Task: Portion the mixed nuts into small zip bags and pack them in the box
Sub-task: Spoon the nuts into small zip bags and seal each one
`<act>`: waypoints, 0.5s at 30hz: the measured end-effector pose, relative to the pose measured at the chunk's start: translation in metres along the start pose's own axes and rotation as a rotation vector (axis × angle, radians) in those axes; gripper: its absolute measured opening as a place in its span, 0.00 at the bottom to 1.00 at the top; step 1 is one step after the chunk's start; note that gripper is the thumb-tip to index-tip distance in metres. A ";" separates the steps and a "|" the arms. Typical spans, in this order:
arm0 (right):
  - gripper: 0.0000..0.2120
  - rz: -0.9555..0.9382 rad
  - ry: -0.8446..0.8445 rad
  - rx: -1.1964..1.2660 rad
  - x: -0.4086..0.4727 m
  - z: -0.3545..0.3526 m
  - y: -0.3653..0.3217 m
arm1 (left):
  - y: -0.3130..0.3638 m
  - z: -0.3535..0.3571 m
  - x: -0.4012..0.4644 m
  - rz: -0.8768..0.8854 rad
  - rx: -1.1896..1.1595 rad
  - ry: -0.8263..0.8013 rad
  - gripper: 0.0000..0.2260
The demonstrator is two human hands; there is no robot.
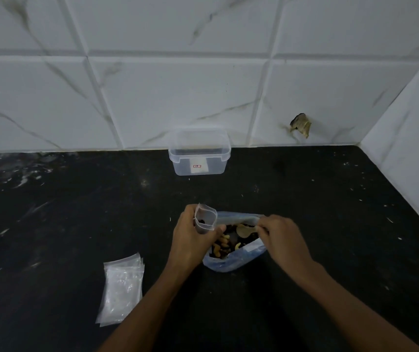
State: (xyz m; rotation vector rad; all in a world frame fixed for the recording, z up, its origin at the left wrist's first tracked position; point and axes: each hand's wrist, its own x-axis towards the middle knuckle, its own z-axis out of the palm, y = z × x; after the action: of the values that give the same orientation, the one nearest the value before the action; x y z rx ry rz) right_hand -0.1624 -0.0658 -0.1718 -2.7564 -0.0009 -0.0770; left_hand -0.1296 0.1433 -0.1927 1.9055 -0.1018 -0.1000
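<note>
While left-hand fingers [190,219] pinch a small bag [205,219], right-hand fingers [263,228] pinching nuts stay unclear.

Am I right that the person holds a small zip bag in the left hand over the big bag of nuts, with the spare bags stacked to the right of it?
Nearly. In the head view the left hand does hold a small zip bag over the big bag of nuts, but the spare bags lie to its left, not its right.

Dim, cool, even lighting with no distinct source. The black countertop [304,224] reads nearly featureless; the white tiled wall [178,97] appears bluish-grey. Wide-angle distortion bends grout lines toward the edges; overall detail is soft.
</note>
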 end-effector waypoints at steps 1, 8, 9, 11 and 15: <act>0.06 0.005 -0.014 0.030 0.000 0.005 -0.002 | 0.000 0.000 0.000 -0.001 -0.004 -0.011 0.18; 0.09 0.262 -0.128 0.338 0.008 0.017 -0.011 | -0.001 -0.001 0.001 -0.007 -0.023 -0.030 0.20; 0.09 0.311 -0.142 0.384 0.009 0.015 -0.009 | -0.001 -0.001 0.001 -0.008 -0.022 -0.029 0.19; 0.10 0.404 -0.173 0.469 0.009 0.009 -0.004 | -0.001 -0.002 0.001 -0.015 -0.021 -0.032 0.19; 0.06 0.523 -0.174 0.546 0.007 -0.005 0.007 | 0.000 -0.003 0.001 -0.023 -0.018 -0.044 0.19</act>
State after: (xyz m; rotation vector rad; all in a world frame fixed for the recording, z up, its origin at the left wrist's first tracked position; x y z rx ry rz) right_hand -0.1559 -0.0742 -0.1698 -2.1310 0.5613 0.2649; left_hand -0.1280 0.1465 -0.1919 1.8873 -0.1083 -0.1576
